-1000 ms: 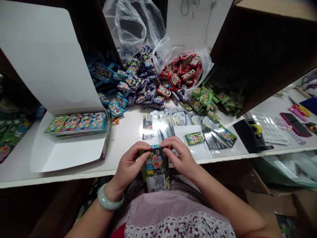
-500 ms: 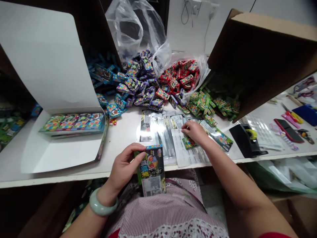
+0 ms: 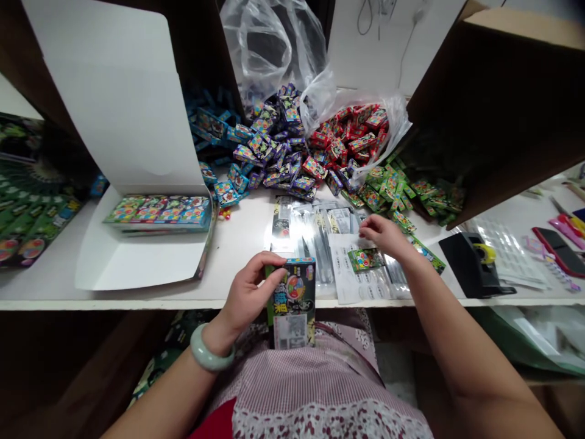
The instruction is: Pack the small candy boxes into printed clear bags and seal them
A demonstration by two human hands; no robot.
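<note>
White carton (image 3: 141, 265), lid up, left of the left hand (image 3: 249, 289); small packs inside. Left hand: closed on 1 dark box (image 3: 295, 299), thumb on its front. Sheet (image 3: 350, 289): under the right hand (image 3: 388, 236), 1 green pack (image 3: 364, 260) on it. Right hand: fingertips narrow; cannot tell if gripping. Dispenser (image 3: 466, 262): right of that hand.

Muted light | glare on plastic sleeves (image 3: 301, 230) | carton (image 3: 498, 110) deeply shadowed | edges stretched, soft

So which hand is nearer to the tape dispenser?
Right. The right hand is by the sheet, left of the tape dispenser; the left hand, holding the black box, is farther left.
</note>
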